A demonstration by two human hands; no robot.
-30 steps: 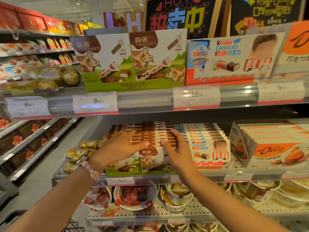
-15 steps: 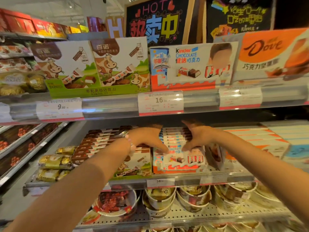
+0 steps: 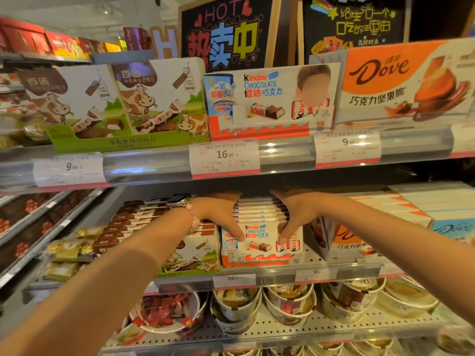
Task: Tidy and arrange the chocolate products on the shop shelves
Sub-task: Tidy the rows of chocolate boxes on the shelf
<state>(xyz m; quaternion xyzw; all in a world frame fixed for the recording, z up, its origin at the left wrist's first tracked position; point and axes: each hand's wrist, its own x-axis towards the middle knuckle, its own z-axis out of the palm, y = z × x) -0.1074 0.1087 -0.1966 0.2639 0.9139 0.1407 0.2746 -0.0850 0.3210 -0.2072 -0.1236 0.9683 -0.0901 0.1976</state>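
On the middle shelf a row of white Kinder chocolate boxes [image 3: 261,242] stands one behind another. My left hand [image 3: 218,214] lies against the row's left side, thumb down on the front box. My right hand [image 3: 295,214] lies against its right side, thumb on the front face. The fingers of both hands reach back along the row under the upper shelf and are hidden. Left of the row is a green cow-print tray of brown chocolate bars [image 3: 144,222]. To its right stand orange Dove boxes [image 3: 352,240].
The upper shelf [image 3: 154,165] with price tags hangs low over my hands and carries a cow-print box [image 3: 123,104], a Kinder box [image 3: 270,104] and a Dove box [image 3: 406,83]. Gold-wrapped sweets [image 3: 69,250] lie at left. Paper tubs [image 3: 288,301] fill the shelf below.
Both hands left the cow-print bars and moved right onto the Kinder row, then settled lower along its two sides. My view swung right.
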